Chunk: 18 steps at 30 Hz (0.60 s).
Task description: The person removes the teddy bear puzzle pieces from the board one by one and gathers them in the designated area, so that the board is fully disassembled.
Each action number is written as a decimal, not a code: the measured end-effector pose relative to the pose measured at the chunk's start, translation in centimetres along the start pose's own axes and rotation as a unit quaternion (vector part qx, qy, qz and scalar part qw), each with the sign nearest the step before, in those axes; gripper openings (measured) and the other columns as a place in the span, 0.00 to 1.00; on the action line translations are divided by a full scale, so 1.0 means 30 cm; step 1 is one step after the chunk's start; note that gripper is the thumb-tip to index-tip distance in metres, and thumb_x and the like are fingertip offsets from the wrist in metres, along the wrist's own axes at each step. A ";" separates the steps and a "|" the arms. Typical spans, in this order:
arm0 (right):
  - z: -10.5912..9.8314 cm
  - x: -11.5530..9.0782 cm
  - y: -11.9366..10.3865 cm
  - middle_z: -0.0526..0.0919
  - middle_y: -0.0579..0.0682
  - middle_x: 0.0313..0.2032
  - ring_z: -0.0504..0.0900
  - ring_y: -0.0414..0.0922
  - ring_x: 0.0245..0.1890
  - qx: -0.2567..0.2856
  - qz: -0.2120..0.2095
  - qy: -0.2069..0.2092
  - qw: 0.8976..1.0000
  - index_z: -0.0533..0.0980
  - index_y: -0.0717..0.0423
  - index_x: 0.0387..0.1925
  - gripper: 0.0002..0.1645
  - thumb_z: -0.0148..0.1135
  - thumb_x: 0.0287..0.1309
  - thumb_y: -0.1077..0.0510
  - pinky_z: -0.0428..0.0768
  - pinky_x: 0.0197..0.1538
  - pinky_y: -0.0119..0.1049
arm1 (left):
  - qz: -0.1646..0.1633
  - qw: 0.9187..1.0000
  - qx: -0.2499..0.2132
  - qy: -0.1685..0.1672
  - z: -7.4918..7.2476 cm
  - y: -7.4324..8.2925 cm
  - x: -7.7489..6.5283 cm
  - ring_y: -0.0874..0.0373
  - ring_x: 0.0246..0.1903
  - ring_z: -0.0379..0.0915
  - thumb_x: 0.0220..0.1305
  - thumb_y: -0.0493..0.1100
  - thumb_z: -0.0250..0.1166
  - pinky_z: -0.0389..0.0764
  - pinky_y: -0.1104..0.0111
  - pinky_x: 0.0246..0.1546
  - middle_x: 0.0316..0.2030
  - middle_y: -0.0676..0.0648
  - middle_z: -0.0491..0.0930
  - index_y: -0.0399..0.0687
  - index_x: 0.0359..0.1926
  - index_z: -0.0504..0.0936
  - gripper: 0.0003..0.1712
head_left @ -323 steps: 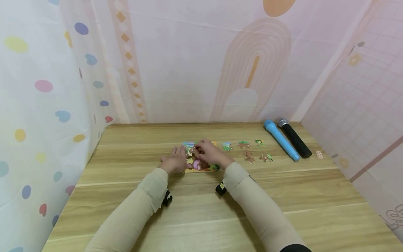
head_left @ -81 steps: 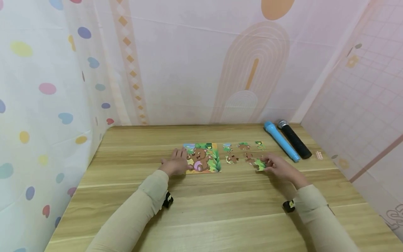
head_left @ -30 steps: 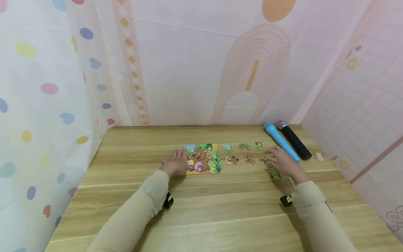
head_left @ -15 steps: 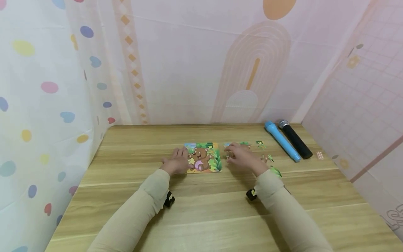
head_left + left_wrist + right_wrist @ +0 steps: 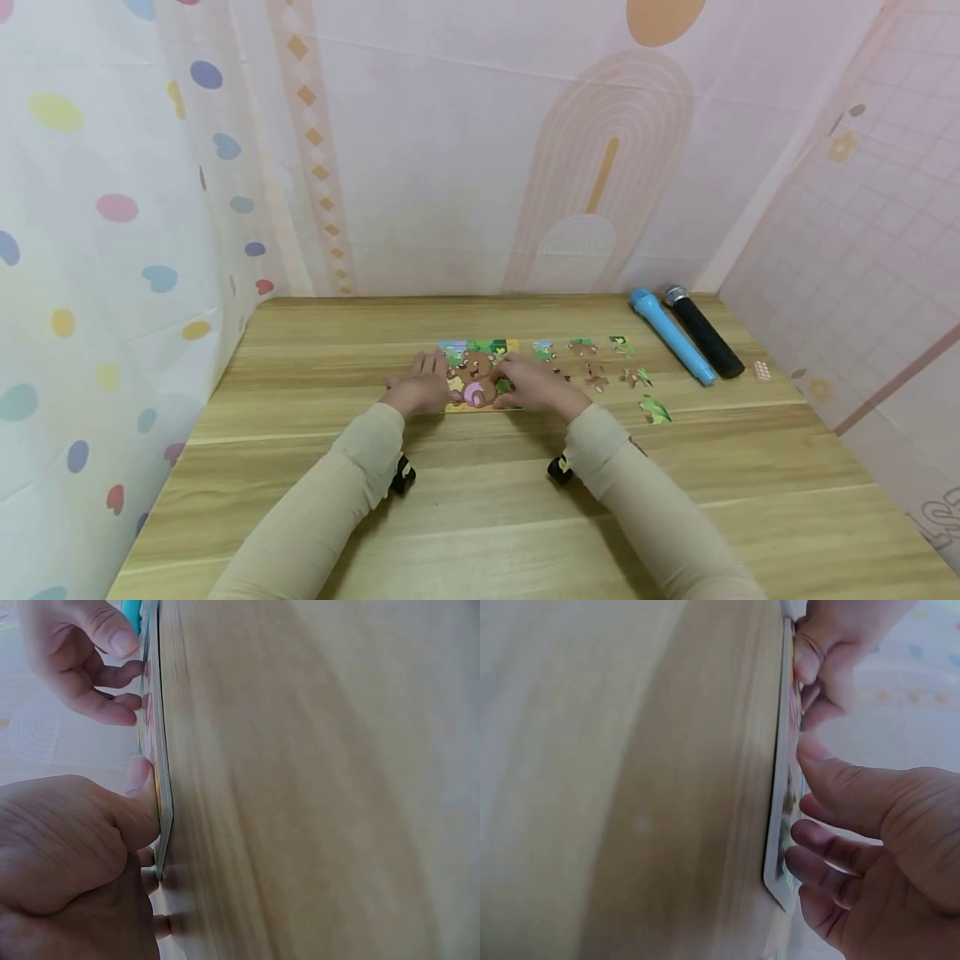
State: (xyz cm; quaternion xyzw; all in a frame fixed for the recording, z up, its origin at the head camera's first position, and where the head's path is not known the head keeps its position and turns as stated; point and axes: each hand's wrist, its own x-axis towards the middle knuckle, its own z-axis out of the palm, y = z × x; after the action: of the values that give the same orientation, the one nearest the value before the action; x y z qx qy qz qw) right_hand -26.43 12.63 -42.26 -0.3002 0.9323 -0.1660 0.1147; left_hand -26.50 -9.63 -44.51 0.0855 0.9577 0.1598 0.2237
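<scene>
A bear jigsaw puzzle (image 5: 480, 367) lies flat on the table. My left hand (image 5: 422, 385) rests at its left edge with fingers stretched; in the left wrist view the thumb (image 5: 141, 780) touches the top of the puzzle board (image 5: 164, 799). Over the right part hovers my right hand (image 5: 534, 387), covering some of the picture. Its thumb (image 5: 847, 787) and bent fingers (image 5: 825, 859) are apart, with nothing seen between them. To the right lie loose pieces, among them a green leafy piece (image 5: 655, 410), a brown piece (image 5: 595, 377) and a blue-green piece (image 5: 543, 350); another is partly hidden by the right hand.
At the back right a blue microphone (image 5: 672, 337) and a black microphone (image 5: 703, 332) lie side by side. Near them is a small dotted card (image 5: 762, 370). Printed cloth walls (image 5: 420, 167) stand round the wooden table (image 5: 480, 517).
Earlier my right hand held the green leafy piece at the right. It let go of it below the other loose pieces, then moved left over the puzzle. My left hand stays put.
</scene>
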 end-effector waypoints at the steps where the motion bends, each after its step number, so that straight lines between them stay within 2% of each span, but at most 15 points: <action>1: 0.004 0.002 -0.004 0.78 0.52 0.54 0.78 0.49 0.54 -0.009 0.001 0.000 1.000 0.79 0.57 0.57 0.25 0.71 0.62 0.51 0.79 0.57 0.45 | 0.000 1.000 0.000 0.001 0.001 0.000 0.002 0.42 0.78 0.19 0.78 0.57 0.51 0.33 0.21 0.61 0.80 0.39 0.25 0.40 0.79 0.26 0.52; 8: 0.019 0.005 -0.020 0.77 0.54 0.53 0.77 0.50 0.55 0.003 0.005 0.002 1.000 0.77 0.64 0.56 0.25 0.71 0.63 0.55 0.77 0.60 0.43 | 0.002 1.000 0.005 0.013 0.011 -0.007 0.018 0.42 0.78 0.20 0.77 0.58 0.52 0.36 0.20 0.61 0.80 0.39 0.27 0.40 0.80 0.28 0.53; 14: 0.028 0.017 -0.024 0.77 0.55 0.48 0.77 0.48 0.50 0.037 0.001 -0.003 0.999 0.74 0.66 0.54 0.23 0.70 0.63 0.59 0.78 0.55 0.43 | 0.002 1.000 0.000 0.007 0.010 -0.007 0.017 0.41 0.78 0.19 0.78 0.57 0.52 0.34 0.21 0.60 0.80 0.39 0.26 0.40 0.79 0.26 0.53; 18: 0.028 0.024 -0.030 0.77 0.55 0.49 0.76 0.48 0.50 0.033 0.012 -0.010 0.999 0.75 0.66 0.55 0.23 0.69 0.64 0.59 0.78 0.54 0.43 | 0.002 1.000 -0.005 0.005 0.007 -0.003 0.012 0.41 0.78 0.19 0.78 0.56 0.51 0.33 0.21 0.60 0.80 0.39 0.25 0.40 0.79 0.25 0.52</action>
State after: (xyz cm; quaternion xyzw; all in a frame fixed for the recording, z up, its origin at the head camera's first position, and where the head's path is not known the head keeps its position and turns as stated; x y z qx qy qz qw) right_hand -26.27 11.32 -42.78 -0.2864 0.9288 -0.1923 0.1355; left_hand -26.73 -9.58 -44.87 0.0859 0.9576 0.1655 0.2194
